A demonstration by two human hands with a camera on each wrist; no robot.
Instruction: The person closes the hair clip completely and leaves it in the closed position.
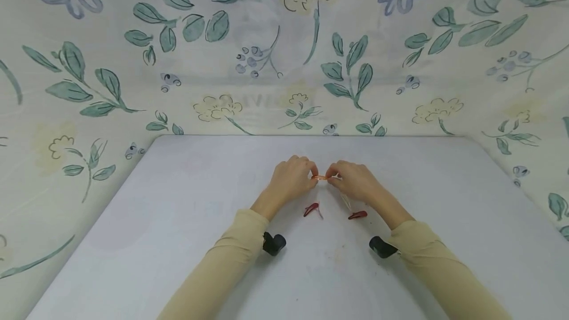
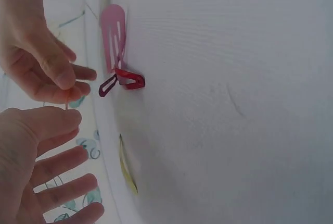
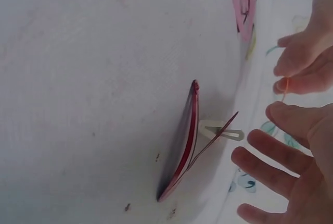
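In the head view, my left hand [image 1: 291,177] and right hand [image 1: 353,180] meet over the table, each pinching one end of a slim orange hair clip [image 1: 320,178]. Both wrist views show the orange clip [image 3: 285,91] only as a thin line between the thumbs; its ends are hidden by fingertips. The other fingers of my left hand [image 2: 31,164] are spread out, as are those of my right hand [image 3: 291,161]. Nearer me lie a dark red snap clip [image 1: 311,208] on the left and another red snap clip [image 1: 357,215] on the right, its arms bent apart.
A pink clip [image 2: 110,36] lies near the left red one, with a yellow-green clip [image 2: 127,169] farther off. Beside the right red clip is a cream clip [image 3: 229,133]. Floral cloth [image 1: 266,107] rises behind the white table [image 1: 200,172]. Black wrist devices [image 1: 274,244] sit by both cuffs.
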